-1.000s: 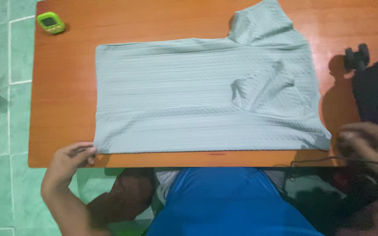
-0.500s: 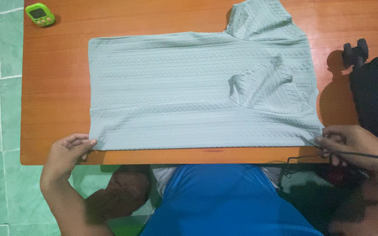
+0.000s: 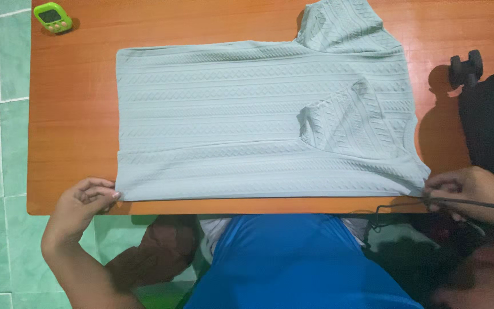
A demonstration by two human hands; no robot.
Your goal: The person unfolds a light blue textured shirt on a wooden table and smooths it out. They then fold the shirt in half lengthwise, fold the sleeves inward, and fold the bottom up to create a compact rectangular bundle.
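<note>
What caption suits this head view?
Two hands pinch the near corners of a pale green shirt on an orange table.

The scene is evenly and brightly lit from above. A soft glare patch is seen on the polished table (image 3: 75, 114), strongest at the upper right near the shirt (image 3: 247, 120). A dark shadow is cast on the table at the right, beside a small black object (image 3: 465, 66). Short shadows are thrown under the folded sleeve and beneath the green timer (image 3: 52, 17). The area below the table edge is dim. The shirt's knit pattern is rendered sharply. The right hand (image 3: 470, 191) is slightly blurred; the left hand (image 3: 81, 206) is clearer. A dark, unfocused mass fills the right edge.
</note>
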